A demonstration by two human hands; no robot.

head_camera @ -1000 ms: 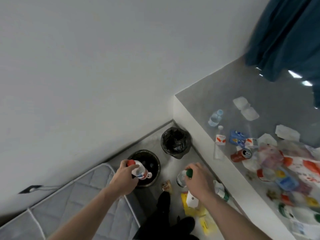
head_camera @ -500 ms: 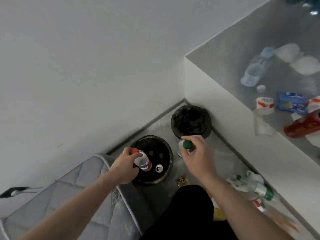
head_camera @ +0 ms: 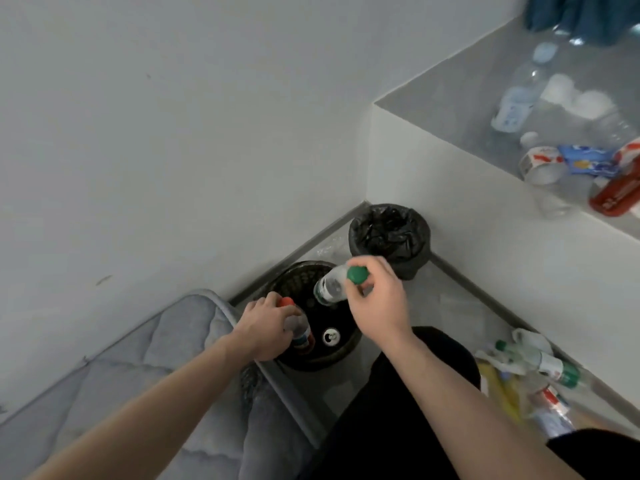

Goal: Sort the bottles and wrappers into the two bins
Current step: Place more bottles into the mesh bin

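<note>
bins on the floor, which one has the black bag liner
The far bin, in the corner against the white ledge, holds the crumpled black bag. The nearer mesh bin, under both hands, has no liner and already contains a can.

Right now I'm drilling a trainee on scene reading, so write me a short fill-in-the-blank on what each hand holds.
The left hand grips a bottle with a ____ cap.
The right hand holds a bottle with a ____ cap.
Both bottles hang over the black mesh bin, in which a ____ already lies.

Missing words: red; green; can
</note>
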